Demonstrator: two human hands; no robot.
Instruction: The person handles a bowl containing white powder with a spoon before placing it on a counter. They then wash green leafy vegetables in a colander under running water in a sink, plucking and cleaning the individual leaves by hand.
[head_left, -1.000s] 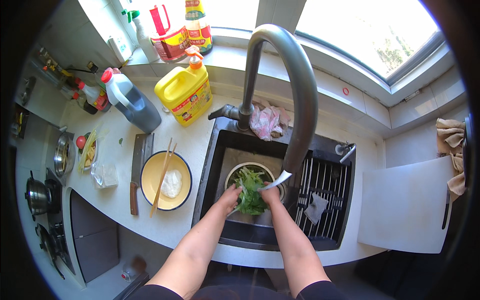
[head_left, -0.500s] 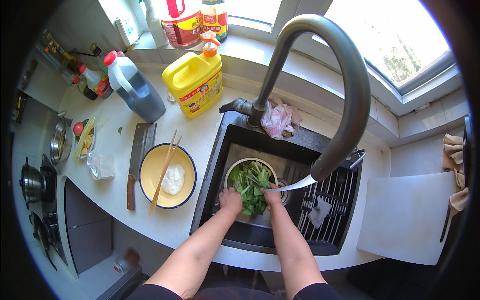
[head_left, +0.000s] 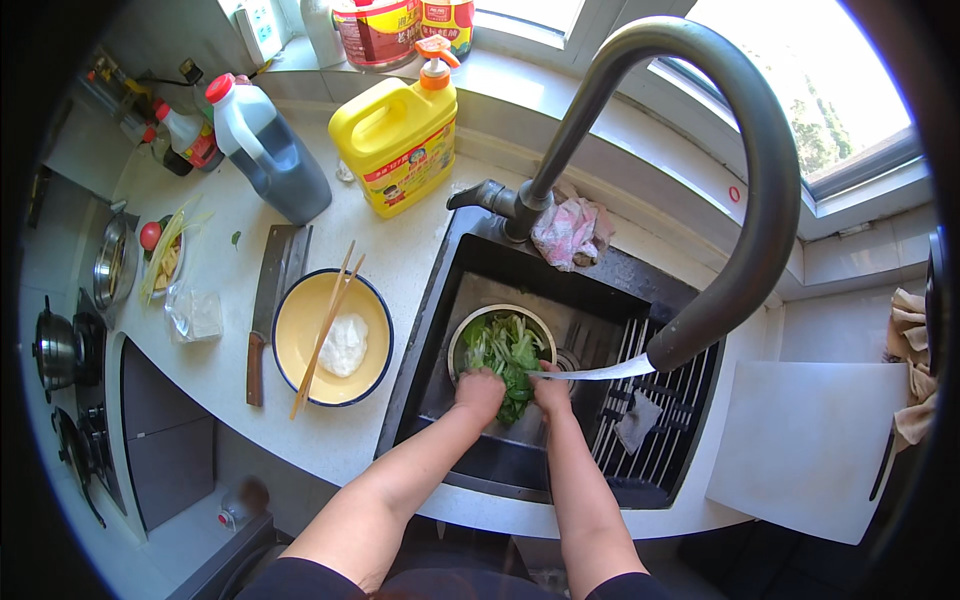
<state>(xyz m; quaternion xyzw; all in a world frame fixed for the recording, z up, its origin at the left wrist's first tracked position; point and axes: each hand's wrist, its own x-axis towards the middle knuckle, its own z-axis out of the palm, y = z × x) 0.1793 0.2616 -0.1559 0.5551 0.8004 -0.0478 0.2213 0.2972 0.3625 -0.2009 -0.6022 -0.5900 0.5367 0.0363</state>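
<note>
Leafy greens lie in a round metal bowl inside the black sink, some hanging over its near rim. My left hand is closed on the greens at the bowl's near left edge, its fingertips hidden among leaves. On the near right side my right hand grips the same bunch, its fingers partly covered by leaves and water. A stream of water runs from the dark curved faucet onto the greens beside my right hand.
Left of the sink stand a cream bowl with white paste and chopsticks, a cleaver and a yellow pump jug. A wire rack with a grey cloth fills the sink's right side. A white board lies farther right.
My left hand has moved right and inward from the bowl's side onto the greens. The greens are bunched closer together toward the near rim. The whole view has shifted slightly.
</note>
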